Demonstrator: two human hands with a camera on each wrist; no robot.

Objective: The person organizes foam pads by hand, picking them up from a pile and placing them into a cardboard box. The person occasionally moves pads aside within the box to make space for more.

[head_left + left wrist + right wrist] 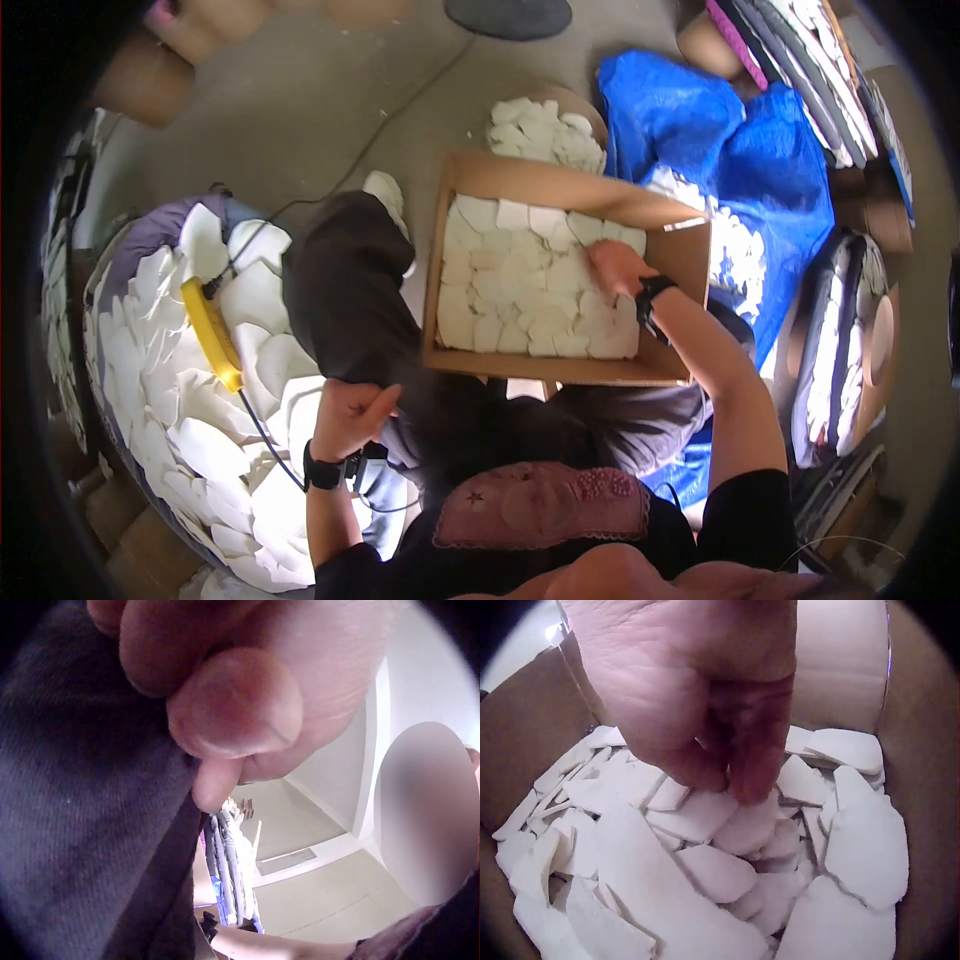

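Note:
Flat white pieces (520, 275) lie close together across the inside of a cardboard box (565, 372). My right hand (618, 268) reaches in at the box's right part. In the right wrist view the thumb and fingers of my right hand (739, 791) point down and pinch at a white piece (746, 827) among overlapping ones; the tips partly hide its edge. My left hand (352, 415) rests on the dark trouser leg beside the box, fingers loosely curled. The left wrist view shows my left hand (247, 697) against the dark cloth, holding nothing.
Large white pieces (215, 450) fill a wide container at the left, with a yellow device (212, 335) and its cable on them. Beyond the box stands a round container of white pieces (545, 133). A blue bag (670, 110) lies at the right.

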